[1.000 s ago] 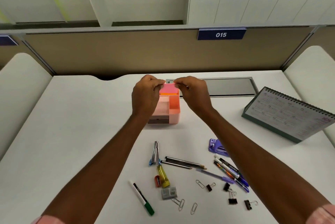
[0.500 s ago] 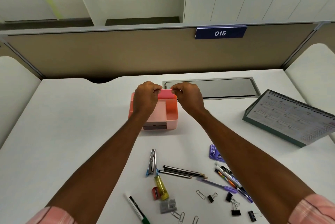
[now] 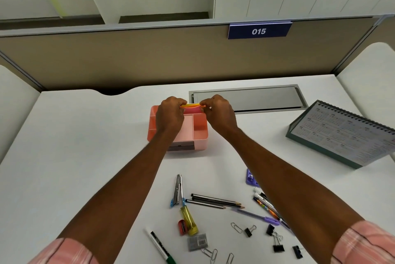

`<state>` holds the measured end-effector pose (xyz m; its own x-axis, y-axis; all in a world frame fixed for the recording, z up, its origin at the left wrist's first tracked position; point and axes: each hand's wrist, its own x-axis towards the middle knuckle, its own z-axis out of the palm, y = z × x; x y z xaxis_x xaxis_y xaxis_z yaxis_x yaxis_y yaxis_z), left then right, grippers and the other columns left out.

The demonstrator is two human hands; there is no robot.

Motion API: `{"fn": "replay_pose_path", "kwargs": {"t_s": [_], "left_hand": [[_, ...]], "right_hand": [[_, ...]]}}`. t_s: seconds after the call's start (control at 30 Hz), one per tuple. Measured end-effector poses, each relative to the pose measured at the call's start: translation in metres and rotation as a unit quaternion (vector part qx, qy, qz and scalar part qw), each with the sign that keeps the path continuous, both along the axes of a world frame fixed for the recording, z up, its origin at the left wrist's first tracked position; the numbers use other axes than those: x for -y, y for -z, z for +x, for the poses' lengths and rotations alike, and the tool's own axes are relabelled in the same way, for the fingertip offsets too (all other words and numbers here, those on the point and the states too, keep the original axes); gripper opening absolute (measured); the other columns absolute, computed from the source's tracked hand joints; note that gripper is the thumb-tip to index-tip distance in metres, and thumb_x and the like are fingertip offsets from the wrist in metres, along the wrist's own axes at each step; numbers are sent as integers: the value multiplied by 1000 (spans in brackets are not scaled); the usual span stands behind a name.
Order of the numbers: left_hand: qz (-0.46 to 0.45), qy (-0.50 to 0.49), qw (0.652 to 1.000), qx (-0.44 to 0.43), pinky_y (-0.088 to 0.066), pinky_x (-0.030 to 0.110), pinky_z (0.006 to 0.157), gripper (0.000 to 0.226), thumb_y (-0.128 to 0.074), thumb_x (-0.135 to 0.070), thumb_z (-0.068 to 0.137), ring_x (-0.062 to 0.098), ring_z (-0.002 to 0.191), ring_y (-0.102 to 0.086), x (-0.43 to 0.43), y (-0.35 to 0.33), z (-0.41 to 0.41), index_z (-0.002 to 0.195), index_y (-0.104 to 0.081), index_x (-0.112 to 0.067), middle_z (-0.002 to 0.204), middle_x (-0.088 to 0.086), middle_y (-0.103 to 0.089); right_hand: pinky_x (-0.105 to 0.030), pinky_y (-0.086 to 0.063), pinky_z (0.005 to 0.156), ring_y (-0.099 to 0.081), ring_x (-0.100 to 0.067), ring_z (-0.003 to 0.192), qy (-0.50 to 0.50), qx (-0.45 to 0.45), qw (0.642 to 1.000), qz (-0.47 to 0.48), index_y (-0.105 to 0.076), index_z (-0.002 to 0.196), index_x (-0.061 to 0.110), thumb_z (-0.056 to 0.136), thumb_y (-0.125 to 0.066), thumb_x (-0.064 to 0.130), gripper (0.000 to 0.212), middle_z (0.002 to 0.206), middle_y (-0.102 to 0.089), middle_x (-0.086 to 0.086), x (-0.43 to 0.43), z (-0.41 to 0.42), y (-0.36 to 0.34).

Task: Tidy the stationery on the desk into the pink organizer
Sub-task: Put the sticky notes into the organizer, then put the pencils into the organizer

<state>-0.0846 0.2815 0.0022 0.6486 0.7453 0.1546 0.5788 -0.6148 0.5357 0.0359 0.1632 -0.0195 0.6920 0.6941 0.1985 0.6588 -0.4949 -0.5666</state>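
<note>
View from the head camera. The broad white desk has a smooth matt top. At the far right stands a spiral-bound calendar, tilted on its grey-green base. The pink organizer, a rounded plastic box with several open compartments and a grey drawer front on its near side, sits at the far centre. Above its far compartment, the left hand and the right hand each pinch one end of a thin pad of sticky notes in yellow, orange and pink layers. The pad is held roughly level, just over the rim.

The step in hand appears to be seating the pad. It is best lowered edge-first and kept square to the compartment walls, because the paper is soft and its corners may buckle.

The remaining stationery lies loose on the near desk: two slim grey pencils, a white marker with a green cap, a purple pen, a translucent yellow highlighter, a grey eraser, black binder clips and wire paper clips.
</note>
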Motion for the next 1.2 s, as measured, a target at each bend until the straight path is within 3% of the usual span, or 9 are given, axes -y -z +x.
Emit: {"fn": "replay_pose_path", "kwargs": {"t_s": [0.27,0.4,0.53,0.73,0.97,1.2], "left_hand": [[7,22,1000,-20,-56,43,98,34,-62,-28,103,31,108,-71,1,-1,-6,132,-71,-14,129,10,-73],[5,36,999,-25,-53,44,105,37,-60,-19,104,33,119,-68,6,-2,-10,140,-66,-14,137,9,-69],[-6,13,999,48,-51,41,105,35,-59,-16,103,29,123,-65,32,-6,-22,138,-66,-16,137,7,-69],[19,109,987,114,-54,32,96,24,-67,-15,99,22,112,-66,105,6,-57,122,-74,-15,121,5,-75],[-50,221,974,-13,-52,27,85,21,-68,-31,97,12,100,-64,154,53,-94,117,-77,-27,109,-9,-75],[-76,254,957,-116,-53,33,88,22,-65,-34,99,15,104,-63,171,68,-116,117,-76,-27,110,-5,-72]], "right_hand": [[-27,-48,73,-68,-24,96,9,-15,1000,15,-74,121,17,94,-73,29,30,113,-72,-9,14,-2,0],[-33,-58,77,-70,-22,93,14,-31,999,37,-74,121,17,94,-73,25,28,113,-71,-7,36,-8,1],[-36,-58,78,-68,-16,85,28,-55,996,57,-75,118,20,94,-73,26,25,111,-70,-2,72,-23,7],[-37,-56,77,-63,-9,75,16,-104,994,24,-75,112,24,91,-76,28,21,102,-68,3,135,-60,26],[-34,-55,81,-63,-13,93,-44,-147,979,-132,-73,117,25,90,-76,36,29,108,-67,4,193,-107,45],[-36,-52,79,-58,-21,104,-115,-31,966,-229,-70,118,25,91,-71,30,27,110,-63,0,222,-132,64]]}}
